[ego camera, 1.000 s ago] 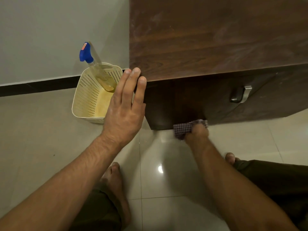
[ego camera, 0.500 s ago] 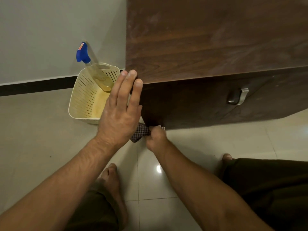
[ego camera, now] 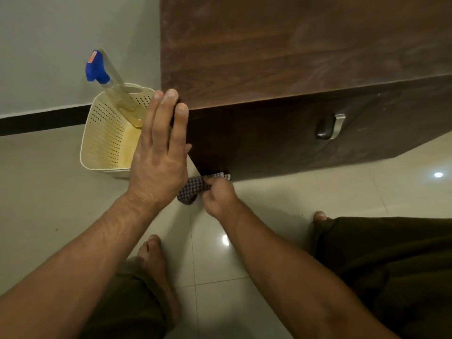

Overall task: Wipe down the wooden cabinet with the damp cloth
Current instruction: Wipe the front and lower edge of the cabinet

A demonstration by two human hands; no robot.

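Cloth (ego camera: 188, 192) leftward, at cabinet (ego camera: 269, 143) bottom corner

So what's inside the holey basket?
A spray bottle with a blue top leans inside the basket. The left hand covers its right side, so anything there is hidden.

Basket (ego camera: 107, 140) on floor (ego camera: 44, 192) left of cabinet (ego camera: 281, 57). Spray bottle (ego camera: 107, 79) in basket. Cloth (ego camera: 193, 189) at cabinet's bottom left corner.

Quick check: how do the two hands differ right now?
The left hand is flat, fingers straight, fingertips at the top corner of the cabinet; the right hand is curled, gripping the checked cloth. The left sits high, the right low at the cabinet's bottom edge. Both are bare.
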